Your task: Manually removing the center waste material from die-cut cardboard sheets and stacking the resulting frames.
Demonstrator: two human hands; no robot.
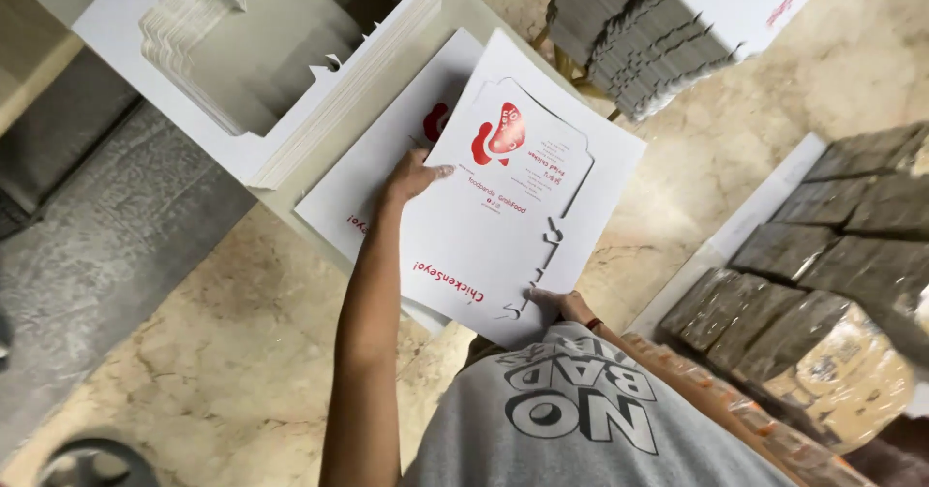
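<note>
- Head view, looking down: left hand (416, 176) lies on the top printed card sheet (523, 197), fingers flat and spread near the sheet's far-left edge, thumb side tucked at the edge. Looks like it's pinning or steadying the sheet, not clenched.
- Right hand (561, 303) is at the sheet's near edge, close to the body, fingers pinched on the die-cut margin w/ notched slits. Grip reads as a light pinch on the card; fingertips partly hidden under the sheet, so can't tell exactly how deep.
- Sheet is white w/ a red logo and red lettering, die-cut outline showing. It sits askew atop a second matching sheet (387, 177), which hangs over the near edge of the pale table (484, 23). Prob. held two-handed, at opposite edges, so the thin card stays flat and doesn't buckle.
- Far-left on the table: tall stack of white die-cut blanks (319, 129), edges squared, w/ cutout waste visible in the middle.
- Far-right: another stack of blanks (639, 42), fanned at its edge, apart from the table.
- Right, on the floor: wrapped brown bundles (832, 255) in rows, well apart from the hands.
- Floor (194, 352) is beige marbled tile.
</note>
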